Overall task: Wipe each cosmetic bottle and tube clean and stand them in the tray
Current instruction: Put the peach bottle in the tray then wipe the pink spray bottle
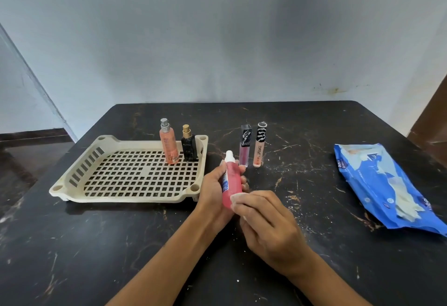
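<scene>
both hands work mid-wipe: left hand (215, 189) grips the pink bottle (231, 184), right hand (263, 218) pinches a wipe (236, 198) against it. next, probably stand it in the tray (72, 184) to the left.

Cream slotted tray (72, 179) on a black table (121, 245) veined with tan. Peach bottle (169, 146), black gold-capped bottle (189, 148), pink-red bottle (232, 184) capped white, blue wipes pack (387, 184).

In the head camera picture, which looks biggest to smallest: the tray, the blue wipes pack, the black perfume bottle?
1. tray
2. blue wipes pack, though nearness may flatter it
3. black perfume bottle, clearly the smallest
</scene>
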### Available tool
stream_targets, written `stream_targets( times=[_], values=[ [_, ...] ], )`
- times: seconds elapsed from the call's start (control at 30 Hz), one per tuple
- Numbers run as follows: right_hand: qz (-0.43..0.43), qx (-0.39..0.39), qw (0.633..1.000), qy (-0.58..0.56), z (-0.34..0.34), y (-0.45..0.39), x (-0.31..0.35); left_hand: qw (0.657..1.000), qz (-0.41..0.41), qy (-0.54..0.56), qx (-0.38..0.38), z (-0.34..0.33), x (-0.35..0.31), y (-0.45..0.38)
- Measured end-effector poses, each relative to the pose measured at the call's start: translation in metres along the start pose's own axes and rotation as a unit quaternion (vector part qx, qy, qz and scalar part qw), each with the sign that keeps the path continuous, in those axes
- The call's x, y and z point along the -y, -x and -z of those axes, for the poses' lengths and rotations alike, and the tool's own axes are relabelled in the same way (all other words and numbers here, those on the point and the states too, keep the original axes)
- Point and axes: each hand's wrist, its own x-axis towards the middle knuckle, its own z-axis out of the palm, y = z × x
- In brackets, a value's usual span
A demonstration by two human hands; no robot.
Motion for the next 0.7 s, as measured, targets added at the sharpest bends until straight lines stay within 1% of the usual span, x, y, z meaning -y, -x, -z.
stream_targets(
  times=[0.2,0.3,0.43,0.57,0.7],
  values=[
    [0.023,0.015,1.0,0.013,-0.002,-0.002,0.001,0.997,-0.034,-0.059,0.03,-0.003,0.0,0.005],
    [0.024,0.016,0.999,0.015,0.0,-0.001,0.001,0.991,-0.083,-0.102,0.036,-0.003,0.0,0.006],
    [0.007,0.013,1.0,0.02,0.002,0.002,-0.001,0.971,-0.138,-0.195,0.03,-0.002,-0.006,0.01],
    [-0.001,0.027,0.999,0.016,0.0,0.005,-0.008,0.957,-0.192,-0.217,0.024,-0.002,-0.027,0.024],
    [-0.005,0.001,1.0,-0.013,-0.004,0.005,-0.013,0.92,-0.277,-0.277,0.001,0.007,-0.059,0.052]
  ],
)
